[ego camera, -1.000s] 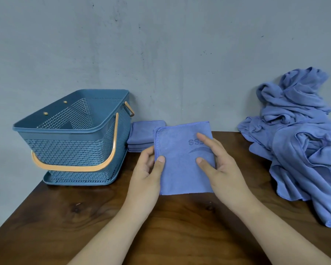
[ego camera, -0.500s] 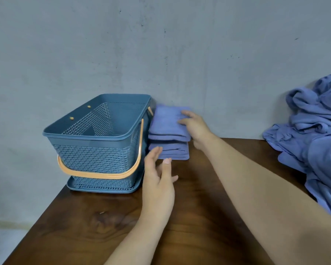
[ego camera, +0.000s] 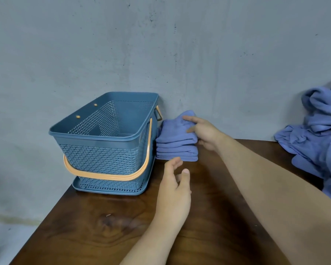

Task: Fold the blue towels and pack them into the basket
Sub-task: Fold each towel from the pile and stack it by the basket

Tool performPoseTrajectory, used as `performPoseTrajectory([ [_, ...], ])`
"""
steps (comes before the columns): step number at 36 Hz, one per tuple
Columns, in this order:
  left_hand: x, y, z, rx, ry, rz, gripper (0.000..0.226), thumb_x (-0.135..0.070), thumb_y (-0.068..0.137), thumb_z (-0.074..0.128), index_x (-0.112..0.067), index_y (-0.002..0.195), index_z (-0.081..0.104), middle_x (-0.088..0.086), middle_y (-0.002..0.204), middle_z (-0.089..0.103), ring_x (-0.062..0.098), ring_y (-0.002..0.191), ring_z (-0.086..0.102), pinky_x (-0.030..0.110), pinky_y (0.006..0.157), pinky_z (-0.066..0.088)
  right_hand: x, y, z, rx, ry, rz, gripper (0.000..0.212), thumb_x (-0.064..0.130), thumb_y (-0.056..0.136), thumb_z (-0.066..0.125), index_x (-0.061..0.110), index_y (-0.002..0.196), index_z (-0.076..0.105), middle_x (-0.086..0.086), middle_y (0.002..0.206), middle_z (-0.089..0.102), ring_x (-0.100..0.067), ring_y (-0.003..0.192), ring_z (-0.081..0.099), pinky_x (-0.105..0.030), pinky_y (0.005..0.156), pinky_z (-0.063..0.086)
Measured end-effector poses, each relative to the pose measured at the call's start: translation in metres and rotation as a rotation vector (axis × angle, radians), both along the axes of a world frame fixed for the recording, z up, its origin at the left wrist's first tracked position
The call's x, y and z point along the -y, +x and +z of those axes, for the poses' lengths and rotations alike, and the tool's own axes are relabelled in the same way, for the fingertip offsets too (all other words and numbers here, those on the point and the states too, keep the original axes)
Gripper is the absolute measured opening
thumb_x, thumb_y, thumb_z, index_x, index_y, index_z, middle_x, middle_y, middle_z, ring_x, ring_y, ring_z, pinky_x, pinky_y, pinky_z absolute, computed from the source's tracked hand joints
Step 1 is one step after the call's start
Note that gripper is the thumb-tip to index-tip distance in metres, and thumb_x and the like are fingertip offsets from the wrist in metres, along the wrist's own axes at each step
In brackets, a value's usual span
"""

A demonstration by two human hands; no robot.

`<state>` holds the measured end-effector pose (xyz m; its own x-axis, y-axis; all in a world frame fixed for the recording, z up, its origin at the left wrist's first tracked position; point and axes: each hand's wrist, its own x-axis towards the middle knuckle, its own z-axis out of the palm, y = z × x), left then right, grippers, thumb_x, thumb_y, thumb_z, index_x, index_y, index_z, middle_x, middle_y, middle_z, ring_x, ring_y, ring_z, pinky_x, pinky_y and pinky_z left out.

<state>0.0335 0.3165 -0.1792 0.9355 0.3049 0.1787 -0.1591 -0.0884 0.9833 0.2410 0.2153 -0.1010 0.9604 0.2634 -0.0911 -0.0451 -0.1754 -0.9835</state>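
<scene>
Against the wall at the back of the table [ego camera: 122, 226], just to the right of the basket [ego camera: 92, 137], stands a stack of folded blue towels [ego camera: 177, 153], its left edge close beside the basket's right wall; whether the two touch cannot be told. Uppermost lies the top towel [ego camera: 172, 131], slightly rumpled and not quite square to the layers beneath. The right hand [ego camera: 204, 131] grips this top towel at its right edge, index finger stretched across the upper face, the other fingers curled at the side. The left hand [ego camera: 175, 186] hovers above the tabletop just in front of the stack, fingers relaxed and slightly spread, holding nothing and touching no cloth. The basket, blue plastic with perforated lattice walls, sits upright on a matching tray base; its orange handle [ego camera: 111, 175] is swung down across the front wall. At the far right a heap of unfolded blue towels [ego camera: 317, 138] rests partly against the grey wall [ego camera: 161, 44], well apart from the stack.
</scene>
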Motion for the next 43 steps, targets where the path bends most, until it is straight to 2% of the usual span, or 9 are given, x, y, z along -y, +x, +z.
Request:
performPoseTrajectory([
  [3,0.0,0.0,0.0,-0.011,0.004,-0.002,0.032,-0.033,0.109,0.056,-0.047,0.138,0.051,-0.044,0.126,0.055,0.0,0.102,0.069,0.043,0.082,0.066,-0.004,0.004,0.006,0.068,0.052,0.052,0.066,-0.01,0.097,0.051,0.031,0.148,0.06,-0.006,0.149,0.054,-0.028,0.13,0.058,-0.047,0.11,0.052],
  [6,0.0,0.0,0.001,-0.013,0.006,-0.004,0.033,-0.033,0.109,0.056,-0.047,0.139,0.05,-0.044,0.129,0.054,0.0,0.105,0.069,0.043,0.082,0.066,-0.004,0.009,0.006,0.043,0.108,0.079,0.064,-0.008,0.098,0.052,0.031,0.148,0.06,-0.005,0.153,0.05,-0.027,0.137,0.054,-0.049,0.115,0.048],
  [12,-0.002,0.0,-0.001,-0.037,0.05,-0.009,0.036,-0.034,0.108,0.056,-0.051,0.139,0.048,-0.041,0.132,0.053,-0.005,0.112,0.064,0.044,0.091,0.063,-0.005,0.016,-0.006,0.184,-0.448,0.065,0.054,0.012,0.097,0.062,0.027,0.148,0.058,-0.004,0.148,0.058,-0.019,0.127,0.059,-0.028,0.099,0.049],
  [16,0.0,0.001,-0.001,-0.043,0.091,-0.006,0.037,-0.032,0.108,0.055,-0.049,0.14,0.048,-0.04,0.132,0.054,-0.009,0.111,0.062,0.046,0.099,0.059,-0.009,0.019,0.001,0.412,-0.884,-0.022,0.06,0.027,0.095,0.055,0.036,0.154,0.047,-0.008,0.152,0.049,-0.033,0.129,0.055,-0.042,0.102,0.051],
  [20,0.0,0.0,-0.001,-0.036,0.118,-0.018,0.035,-0.033,0.108,0.055,-0.05,0.138,0.048,-0.045,0.129,0.053,-0.012,0.111,0.061,0.044,0.098,0.06,-0.023,0.02,0.004,0.635,-0.973,0.134,0.059,0.044,0.099,0.057,0.039,0.156,0.045,0.0,0.162,0.041,-0.031,0.146,0.038,-0.051,0.116,0.04],
  [27,0.0,0.0,-0.002,-0.035,0.126,-0.025,0.035,-0.034,0.108,0.055,-0.054,0.136,0.048,-0.044,0.13,0.053,-0.013,0.114,0.059,0.042,0.098,0.06,-0.041,0.018,-0.022,0.415,-1.072,0.365,0.081,0.088,0.09,0.033,0.059,0.162,0.013,0.007,0.178,-0.002,-0.026,0.164,-0.005,-0.06,0.129,0.003],
  [31,0.0,0.0,-0.001,-0.037,0.123,-0.026,0.037,-0.033,0.107,0.057,-0.053,0.136,0.049,-0.042,0.13,0.054,-0.008,0.113,0.061,0.043,0.097,0.06,-0.042,0.019,-0.026,0.434,-1.114,0.327,0.1,0.097,0.079,0.025,0.052,0.165,0.0,0.007,0.177,0.009,-0.026,0.163,0.004,-0.057,0.128,0.007],
  [35,0.001,0.0,-0.003,-0.033,0.134,-0.028,0.037,-0.033,0.106,0.058,-0.057,0.132,0.047,-0.042,0.13,0.055,-0.006,0.113,0.063,0.043,0.096,0.06,-0.036,0.027,-0.014,0.419,-1.062,0.265,0.101,0.098,0.079,0.018,0.047,0.166,0.009,0.005,0.173,0.027,-0.026,0.162,0.016,-0.055,0.128,-0.002],
  [43,0.0,0.002,-0.006,-0.036,0.151,-0.032,0.034,-0.033,0.106,0.057,-0.052,0.133,0.05,-0.04,0.127,0.058,-0.007,0.112,0.063,0.041,0.095,0.061,-0.035,0.026,-0.026,0.471,-1.26,0.352,0.093,0.086,0.089,0.004,0.038,0.168,-0.001,0.01,0.177,-0.007,-0.017,0.163,-0.006,-0.058,0.128,-0.006],
])
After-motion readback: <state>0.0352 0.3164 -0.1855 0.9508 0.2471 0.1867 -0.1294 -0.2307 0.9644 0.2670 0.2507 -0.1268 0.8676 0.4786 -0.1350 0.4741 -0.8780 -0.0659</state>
